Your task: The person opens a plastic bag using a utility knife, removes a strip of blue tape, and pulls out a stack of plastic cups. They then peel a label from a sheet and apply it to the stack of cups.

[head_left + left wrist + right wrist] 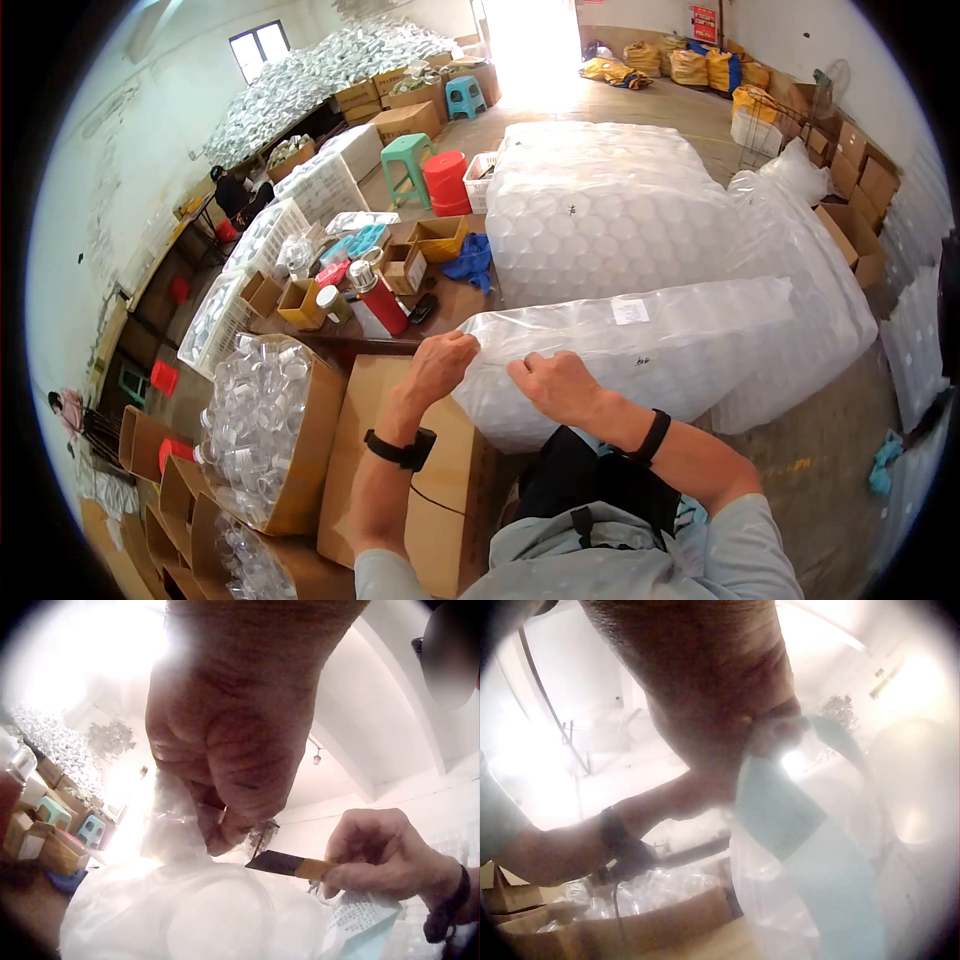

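Note:
A long clear plastic bag (700,320) packed with rows of round, pale pieces lies across in front of the person, with a white label (631,311) on its upper side. At its left end, my left hand (445,362) grips a gathered fold of the film. My right hand (560,388) is just to the right, close over the same bag. In the left wrist view it pinches a short knife (281,863) with a dark slanted blade and a yellowish-brown handle. The blade points toward the left hand's fingertips, near the bunched film. From the head view the knife is hidden.
Bigger bags of similar pieces (590,225) stand behind. A table (345,338) on the left bears a red thermos (378,300) and small boxes. A closed carton (400,470) and an open carton of clear bottles (262,420) stand near the left arm.

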Demonstrator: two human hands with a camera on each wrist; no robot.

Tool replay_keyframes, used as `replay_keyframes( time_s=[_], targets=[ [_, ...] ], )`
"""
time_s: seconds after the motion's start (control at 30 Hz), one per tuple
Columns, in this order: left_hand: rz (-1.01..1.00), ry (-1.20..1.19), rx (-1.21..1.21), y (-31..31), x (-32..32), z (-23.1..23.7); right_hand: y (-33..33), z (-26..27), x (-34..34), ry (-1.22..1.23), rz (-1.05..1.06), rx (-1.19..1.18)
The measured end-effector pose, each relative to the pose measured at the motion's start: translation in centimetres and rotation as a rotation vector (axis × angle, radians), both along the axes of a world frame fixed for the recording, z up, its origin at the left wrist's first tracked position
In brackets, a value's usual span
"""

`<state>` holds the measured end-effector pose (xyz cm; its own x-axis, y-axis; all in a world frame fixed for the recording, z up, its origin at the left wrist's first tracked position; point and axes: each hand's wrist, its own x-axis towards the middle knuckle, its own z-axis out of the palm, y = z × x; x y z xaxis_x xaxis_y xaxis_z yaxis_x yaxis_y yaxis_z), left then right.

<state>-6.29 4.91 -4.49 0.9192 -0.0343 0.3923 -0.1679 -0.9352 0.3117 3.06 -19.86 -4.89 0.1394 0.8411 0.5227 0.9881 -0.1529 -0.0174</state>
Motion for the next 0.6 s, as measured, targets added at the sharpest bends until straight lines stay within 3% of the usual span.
replay_keyframes(
  time_s=[0.13, 0.17, 0.2, 0.27, 0.3, 0.47, 0.53, 0.6],
  targets=[
    [-0.048, -0.042, 0.025, 0.7, -0.1, -0.2, 1.2, -2.0, 0.2, -0.050, -0.007, 0.001],
    [-0.039, 0.040, 0.016, 1.1, 0.2, -0.3, 1.1, -2.2, 0.4, -0.036, -0.003, 0.018],
    [-0.081, -0.049, 0.008, 1.2, 0.5, -0.7, 1.4, -2.4, 0.3, -0.022, 0.001, 0.036],
    [0.016, 0.060, -0.274, 0.2, 0.1, 1.1, 1.4, -1.8, 0.0, -0.002, 0.009, 0.054],
    [0.022, 0.042, -0.294, -0.1, 0.2, 1.6, 1.4, -1.3, -0.4, 0.014, -0.011, 0.019],
    [0.022, 0.048, -0.308, -0.3, 0.7, 2.0, -0.6, -0.2, -0.1, 0.057, -0.055, -0.034],
    [0.058, 0.044, -0.302, -0.5, 1.0, 1.6, -2.4, -0.4, 0.3, 0.183, -0.013, 0.064],
    [-0.036, -0.095, -0.113, -0.9, 1.3, 1.3, -4.2, -0.7, 0.3, 0.206, -0.031, 0.084]
  ],
)
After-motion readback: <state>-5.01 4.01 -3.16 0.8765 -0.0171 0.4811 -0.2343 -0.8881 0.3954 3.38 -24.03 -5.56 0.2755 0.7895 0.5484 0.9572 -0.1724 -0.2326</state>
